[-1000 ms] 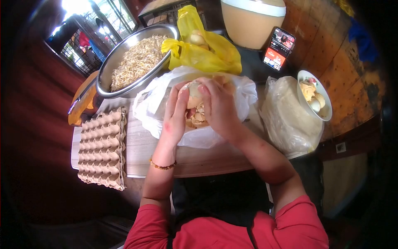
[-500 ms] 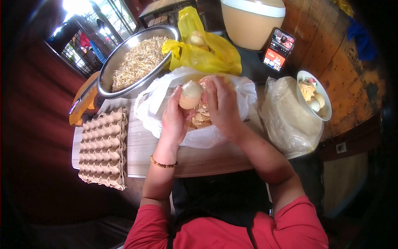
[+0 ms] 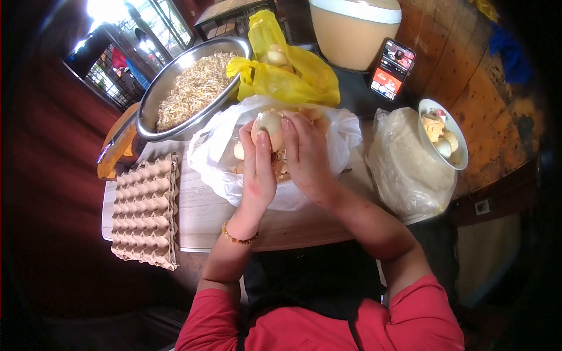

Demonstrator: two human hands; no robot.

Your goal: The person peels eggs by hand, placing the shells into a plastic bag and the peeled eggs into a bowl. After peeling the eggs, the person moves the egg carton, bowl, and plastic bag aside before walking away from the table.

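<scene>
Your left hand stands upright over the white bag, wrist bent back and the beaded bracelet low on the forearm. Its thumb and fingertips are curled round the left side of the egg. Your right hand comes in from the other side, palm turned toward the left one, with its fingers pressed on the egg's right side, so both hands are closed on the egg together. The egg sits high between your fingertips, above the open mouth of the white bag, with broken shells lying in the bag under your palms. Beyond the white bag, touching its far edge, lies the yellow bag, and the steel bowl of sprouts presses in at its far left. To the left of the white bag there is a strip of bare table, then the egg tray, which overhangs the near table edge. To its right, just beside it, a clear bag crowds in, with a small bowl resting on top. The phone stands farther back on the right. Open room is only on the near side of the white bag, where your forearms cross the table edge.
</scene>
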